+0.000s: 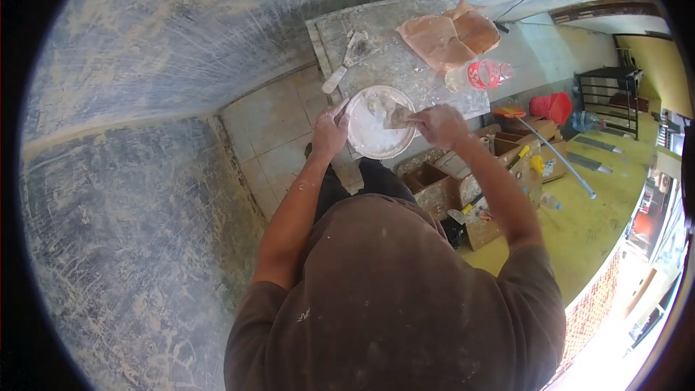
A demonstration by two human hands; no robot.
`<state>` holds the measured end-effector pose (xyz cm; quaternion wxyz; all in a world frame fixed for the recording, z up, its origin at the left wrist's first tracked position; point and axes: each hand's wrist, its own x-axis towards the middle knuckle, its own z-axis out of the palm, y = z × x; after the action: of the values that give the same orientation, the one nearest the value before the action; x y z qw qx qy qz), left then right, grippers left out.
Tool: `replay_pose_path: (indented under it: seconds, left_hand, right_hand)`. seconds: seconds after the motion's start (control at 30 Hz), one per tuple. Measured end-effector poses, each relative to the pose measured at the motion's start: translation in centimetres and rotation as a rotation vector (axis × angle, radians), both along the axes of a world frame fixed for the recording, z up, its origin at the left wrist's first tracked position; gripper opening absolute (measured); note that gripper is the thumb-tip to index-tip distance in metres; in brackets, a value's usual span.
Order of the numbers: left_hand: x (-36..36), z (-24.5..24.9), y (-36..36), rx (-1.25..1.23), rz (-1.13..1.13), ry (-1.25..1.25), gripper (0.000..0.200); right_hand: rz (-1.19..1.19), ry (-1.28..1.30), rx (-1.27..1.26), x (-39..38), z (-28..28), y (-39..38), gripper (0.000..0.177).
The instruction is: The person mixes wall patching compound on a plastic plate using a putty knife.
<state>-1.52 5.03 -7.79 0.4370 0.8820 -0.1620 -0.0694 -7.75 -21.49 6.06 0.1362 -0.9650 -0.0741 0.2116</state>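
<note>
My left hand [331, 129] grips the left rim of a round white bucket [376, 146] that holds white paste. In my right hand [440, 127] is the handle of a putty knife [397, 117], whose blade is over the paste inside the bucket. A second scraper [357, 51], smeared with dried material, lies on the dusty board beyond the bucket, its pale handle pointing toward my left hand.
On the board [391, 22] are a crumpled brown paper bag [452, 35] and a clear bottle with a red label [483, 74]. Scuffed grey walls [145, 195] stand at left and ahead. Cardboard boxes [441, 188], a red basket [552, 108] and a blue-grey pole [561, 158] are at right.
</note>
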Motion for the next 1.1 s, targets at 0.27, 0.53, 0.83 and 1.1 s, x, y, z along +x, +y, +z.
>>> replay_pose_path:
  seconds: [0.27,0.53,0.83,1.1]
  left_hand:
    - [-0.4,3.9,-0.5,-0.056,0.022,0.430,0.046]
    - [-1.1,2.8,-1.6,-0.023,0.131,0.478,0.049]
    - [-0.3,2.3,-1.3,0.023,-0.011,0.455,0.050]
    - [-0.7,1.7,-1.3,0.060,0.015,0.472,0.052]
  right_hand:
    - [-0.398,-0.221,0.119,-3.1,-3.1,6.1,0.023]
    - [-0.592,-0.215,0.090,-5.0,-2.9,9.0,0.022]
    - [-0.607,-0.287,0.072,-3.2,-4.1,9.5,0.024]
    - [-0.707,-0.191,0.006,-1.7,-3.7,10.9,0.024]
